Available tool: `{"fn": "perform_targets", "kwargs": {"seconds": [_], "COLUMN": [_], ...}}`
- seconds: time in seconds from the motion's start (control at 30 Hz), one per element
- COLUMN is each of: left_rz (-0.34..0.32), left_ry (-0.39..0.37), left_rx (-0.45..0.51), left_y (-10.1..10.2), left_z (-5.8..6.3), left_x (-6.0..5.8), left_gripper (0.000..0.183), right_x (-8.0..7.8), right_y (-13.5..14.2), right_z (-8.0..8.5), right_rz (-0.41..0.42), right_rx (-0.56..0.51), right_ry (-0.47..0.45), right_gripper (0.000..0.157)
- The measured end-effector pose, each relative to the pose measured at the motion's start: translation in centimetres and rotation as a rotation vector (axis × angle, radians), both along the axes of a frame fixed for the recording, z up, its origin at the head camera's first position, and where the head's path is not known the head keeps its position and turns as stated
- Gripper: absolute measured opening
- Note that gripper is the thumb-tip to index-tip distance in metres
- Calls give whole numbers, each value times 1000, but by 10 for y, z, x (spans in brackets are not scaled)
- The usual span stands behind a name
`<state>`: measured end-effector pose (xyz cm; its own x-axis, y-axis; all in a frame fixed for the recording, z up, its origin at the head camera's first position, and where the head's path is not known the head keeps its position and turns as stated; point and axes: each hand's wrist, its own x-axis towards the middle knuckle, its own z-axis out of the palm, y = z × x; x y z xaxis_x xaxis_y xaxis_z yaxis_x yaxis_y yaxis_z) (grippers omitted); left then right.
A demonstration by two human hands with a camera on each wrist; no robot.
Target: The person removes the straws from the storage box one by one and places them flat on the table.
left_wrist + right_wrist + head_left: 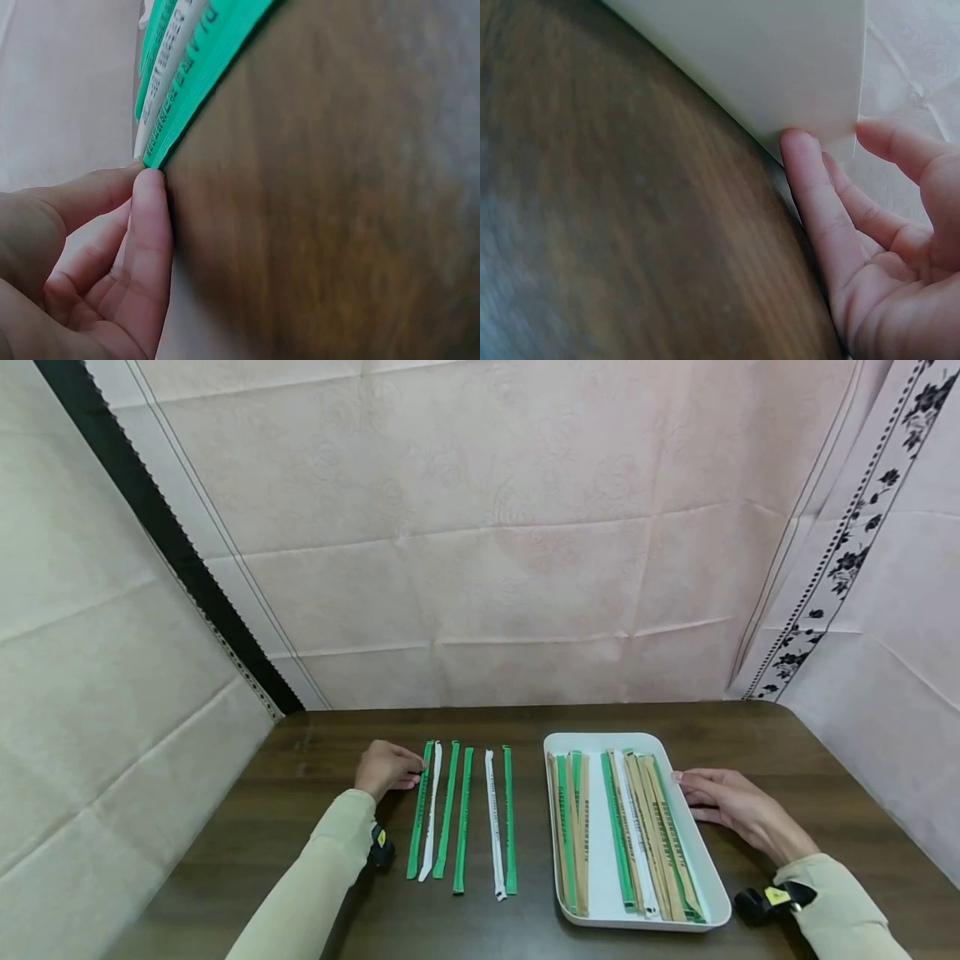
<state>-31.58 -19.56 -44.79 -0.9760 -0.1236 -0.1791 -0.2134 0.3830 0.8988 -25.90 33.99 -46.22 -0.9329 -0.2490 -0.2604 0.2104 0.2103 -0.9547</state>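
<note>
My left hand pinches the far end of a long, narrow green wrapped stick between thumb and fingers. The stick lies on the table and carries printed lettering, seen in the left wrist view. Close beside it is a white wrapped stick. Further right in the row lie more green sticks and another white one. At the right, my right hand touches a white tray, its thumb at the rim and its fairly straight fingers against the outer wall.
Several brown, green and white wrapped sticks lie lengthwise in the tray, in a left group and a right group. The brown wooden table ends at a pale hanging cloth, with more cloth at both sides.
</note>
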Motion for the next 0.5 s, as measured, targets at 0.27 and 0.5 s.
{"fn": "perform_targets", "kwargs": {"seconds": [0.27,0.5], "left_rz": [4,-10], "left_ry": [-1,2], "left_rx": [17,24], "left_y": [16,28], "left_z": [-1,1], "left_x": [2,7], "left_gripper": [11,11], "right_x": [1,0], "right_y": [-1,-1], "right_z": [-1,-1], "right_rz": [-2,-4], "right_rx": [-1,1], "right_ry": [6,7], "right_gripper": [55,56]}}
